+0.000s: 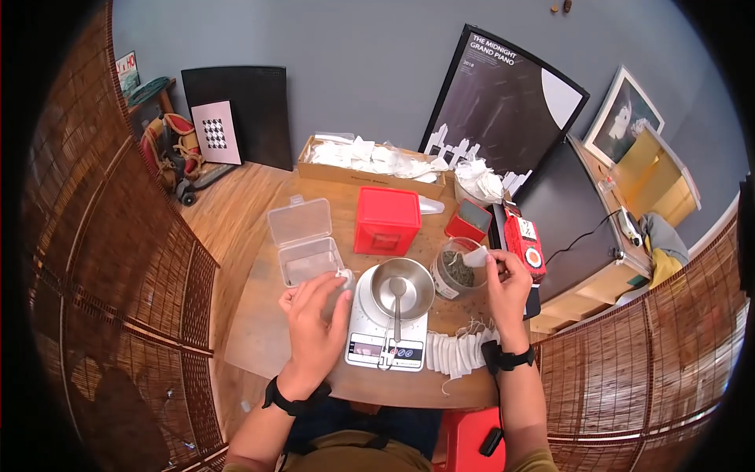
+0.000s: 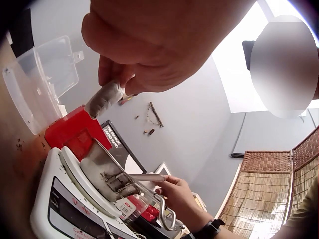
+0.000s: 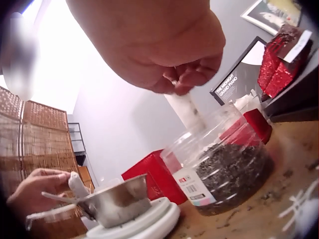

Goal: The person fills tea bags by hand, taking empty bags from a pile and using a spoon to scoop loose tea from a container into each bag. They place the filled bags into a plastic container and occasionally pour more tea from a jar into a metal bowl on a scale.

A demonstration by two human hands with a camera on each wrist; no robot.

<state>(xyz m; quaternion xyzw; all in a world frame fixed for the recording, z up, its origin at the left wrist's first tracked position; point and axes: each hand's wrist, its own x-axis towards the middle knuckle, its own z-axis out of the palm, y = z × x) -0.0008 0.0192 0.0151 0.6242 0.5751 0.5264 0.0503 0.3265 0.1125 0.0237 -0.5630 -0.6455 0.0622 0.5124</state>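
Note:
My left hand (image 1: 317,318) pinches a small white tea bag (image 2: 105,99) with dark filling showing through, between the clear lidded box and the scale. My right hand (image 1: 510,287) pinches another white tea bag (image 3: 187,112) by its top, over the rim of a clear plastic jar (image 3: 219,169) of dark dried tea leaves (image 3: 232,169). Between the hands, a steel bowl (image 1: 421,307) stands on a white kitchen scale (image 1: 358,330). A metal spoon (image 1: 398,303) lies in the bowl, its handle across the rim toward me.
An open clear box (image 1: 303,256) stands left, behind my left hand. Several white tea bags (image 1: 456,354) lie in a row at front right. Behind are a red tin (image 1: 388,224), a smaller red container (image 1: 472,214), a red packet (image 1: 525,240) and a cardboard tray (image 1: 354,180) of white bags.

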